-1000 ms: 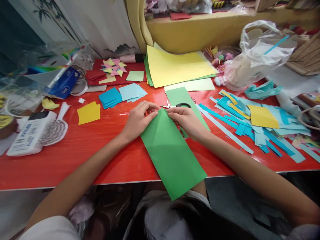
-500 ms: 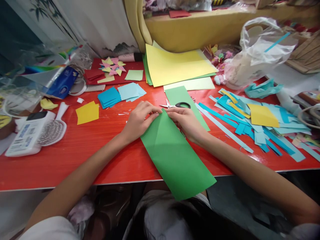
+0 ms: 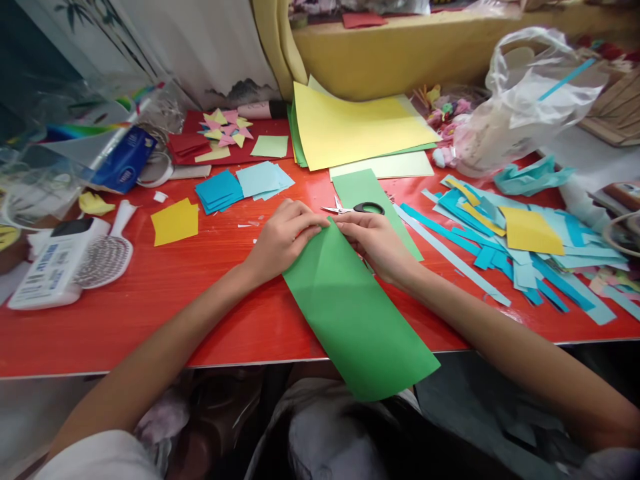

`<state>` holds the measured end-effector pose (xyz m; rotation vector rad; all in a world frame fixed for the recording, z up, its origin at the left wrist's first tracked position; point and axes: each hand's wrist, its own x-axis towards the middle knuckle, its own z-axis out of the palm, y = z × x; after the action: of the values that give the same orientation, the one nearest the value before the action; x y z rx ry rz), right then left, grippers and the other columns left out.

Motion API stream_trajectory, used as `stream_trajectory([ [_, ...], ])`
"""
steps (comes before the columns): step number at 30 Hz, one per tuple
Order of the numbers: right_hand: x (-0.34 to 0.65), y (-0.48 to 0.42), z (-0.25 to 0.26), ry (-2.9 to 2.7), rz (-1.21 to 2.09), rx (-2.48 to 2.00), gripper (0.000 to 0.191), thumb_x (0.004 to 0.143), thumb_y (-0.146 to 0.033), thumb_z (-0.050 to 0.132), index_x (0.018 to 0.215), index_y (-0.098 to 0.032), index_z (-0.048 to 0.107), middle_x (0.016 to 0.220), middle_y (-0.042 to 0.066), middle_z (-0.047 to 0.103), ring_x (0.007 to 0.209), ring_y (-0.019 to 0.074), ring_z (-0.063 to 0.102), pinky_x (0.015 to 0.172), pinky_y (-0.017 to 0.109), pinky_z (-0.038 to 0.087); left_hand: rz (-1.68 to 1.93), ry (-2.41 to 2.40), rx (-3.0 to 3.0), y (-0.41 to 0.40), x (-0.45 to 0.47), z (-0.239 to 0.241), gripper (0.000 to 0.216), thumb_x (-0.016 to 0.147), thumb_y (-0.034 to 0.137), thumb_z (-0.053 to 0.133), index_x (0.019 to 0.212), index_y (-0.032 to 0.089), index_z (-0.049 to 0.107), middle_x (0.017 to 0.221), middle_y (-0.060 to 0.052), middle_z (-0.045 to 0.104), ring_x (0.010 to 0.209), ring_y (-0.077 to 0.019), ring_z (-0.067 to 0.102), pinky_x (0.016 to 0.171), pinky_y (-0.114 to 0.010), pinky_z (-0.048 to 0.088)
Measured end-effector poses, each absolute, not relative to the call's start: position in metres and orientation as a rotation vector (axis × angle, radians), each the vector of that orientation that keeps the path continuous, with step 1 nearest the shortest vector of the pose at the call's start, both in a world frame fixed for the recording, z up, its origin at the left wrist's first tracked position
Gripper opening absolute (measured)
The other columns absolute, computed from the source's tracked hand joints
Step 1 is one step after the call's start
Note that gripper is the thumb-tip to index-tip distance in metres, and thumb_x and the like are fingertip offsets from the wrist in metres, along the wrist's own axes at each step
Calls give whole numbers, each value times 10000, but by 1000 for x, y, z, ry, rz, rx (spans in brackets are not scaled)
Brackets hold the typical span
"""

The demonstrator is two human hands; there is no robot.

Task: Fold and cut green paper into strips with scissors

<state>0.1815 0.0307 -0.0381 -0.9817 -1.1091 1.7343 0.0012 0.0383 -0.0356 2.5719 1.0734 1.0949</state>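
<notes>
A long sheet of green paper [image 3: 367,320] lies slantwise in front of me, its near end hanging over the table edge. My left hand [image 3: 290,237] pinches its far tip from the left. From the right, my right hand [image 3: 377,243] pinches the same tip, the fingers of both hands almost meeting. A crease runs down the sheet from that tip. Just beyond my fingertips rest scissors [image 3: 367,208] with a black handle, blades pointing left. They lie over a lighter green paper strip [image 3: 357,183], which is partly hidden by my right hand.
Blue squares [image 3: 219,191], light blue squares [image 3: 263,180] and a yellow square [image 3: 175,222] lie to the left. Large yellow sheets [image 3: 365,127] are stacked behind. Blue paper scraps [image 3: 540,267] cover the right side. A white hairbrush [image 3: 107,257] is far left, a plastic bag [image 3: 525,113] back right.
My hands keep their pinch on the green paper's tip with hardly any movement. The view has shifted slightly, and the sheet's near end sits a little farther right.
</notes>
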Motion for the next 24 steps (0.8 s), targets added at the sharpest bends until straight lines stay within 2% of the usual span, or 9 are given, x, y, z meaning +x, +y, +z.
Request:
stream_trajectory([
  [6, 181, 30, -33, -1103, 1714, -1038, 116, 777, -190, 583, 819, -179, 691, 709, 7, 648, 580, 84, 563, 511, 182, 425, 1079, 1090, 2549, 36, 2, -34, 171, 873, 168, 491, 935, 174, 650, 824, -37, 586, 816, -148, 514, 758, -289, 427],
  [13, 183, 31, -37, -1220, 1658, -1047, 170, 745, -309, 660, 842, -169, 667, 733, 17, 648, 591, 108, 558, 526, 213, 430, 1028, 1139, 2442, 34, 4, -31, 149, 863, 174, 504, 924, 185, 639, 836, -27, 580, 836, -147, 512, 773, -291, 416],
  [18, 188, 35, -36, -1242, 1561, -1095, 160, 745, -312, 656, 793, -159, 667, 677, 13, 628, 539, 103, 534, 483, 208, 408, 928, 1174, 2121, 38, 0, -24, 83, 816, 212, 558, 878, 182, 604, 848, -14, 590, 806, -135, 534, 687, -260, 410],
  [24, 199, 46, -36, -1214, 1433, -1115, 161, 737, -319, 654, 788, -168, 670, 662, 0, 620, 524, 102, 537, 458, 201, 402, 870, 1116, 1735, 49, -8, -21, 174, 739, 295, 644, 819, 166, 558, 813, -2, 578, 743, -114, 525, 655, -242, 404],
])
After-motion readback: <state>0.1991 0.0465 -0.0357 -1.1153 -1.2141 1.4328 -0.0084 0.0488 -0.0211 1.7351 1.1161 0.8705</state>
